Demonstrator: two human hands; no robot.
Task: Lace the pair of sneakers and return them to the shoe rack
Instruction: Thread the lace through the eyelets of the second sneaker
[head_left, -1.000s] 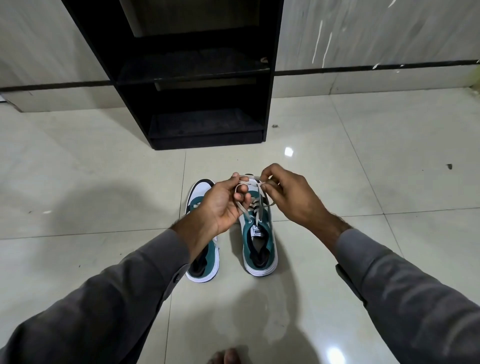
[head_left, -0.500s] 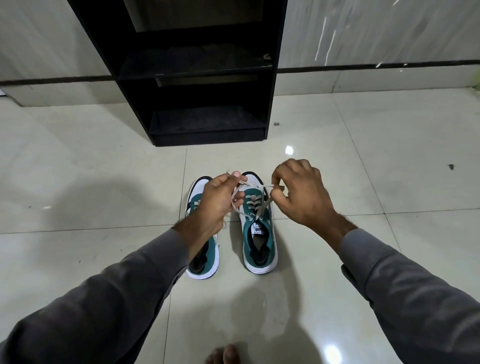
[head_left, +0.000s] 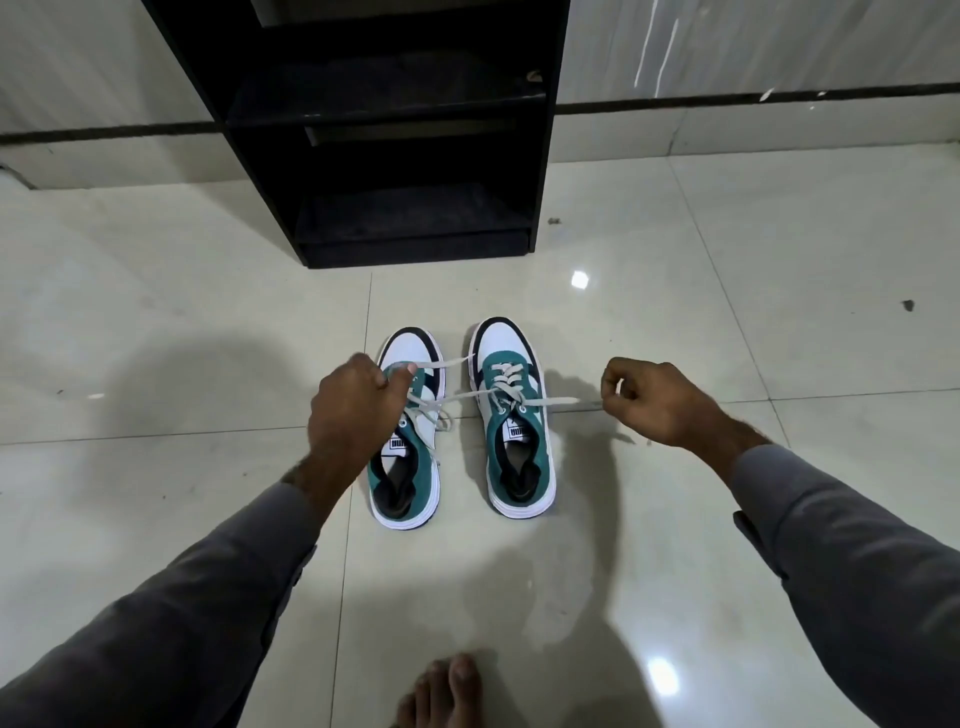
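The left hand (head_left: 353, 410) pinches one pale flat lace (head_left: 457, 397) end above the left teal-and-white sneaker (head_left: 405, 467); the right hand (head_left: 654, 402) pinches the other, beside the right sneaker (head_left: 519, 431). Uneven pulling might unthread an eyelet or drag that sneaker sideways.

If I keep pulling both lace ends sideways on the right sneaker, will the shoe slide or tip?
Probably slide before tipping: the right sneaker sits flat on glossy floor tile. The lace looks floppy but taut between the left hand and right hand, so equal pulls likely cancel.
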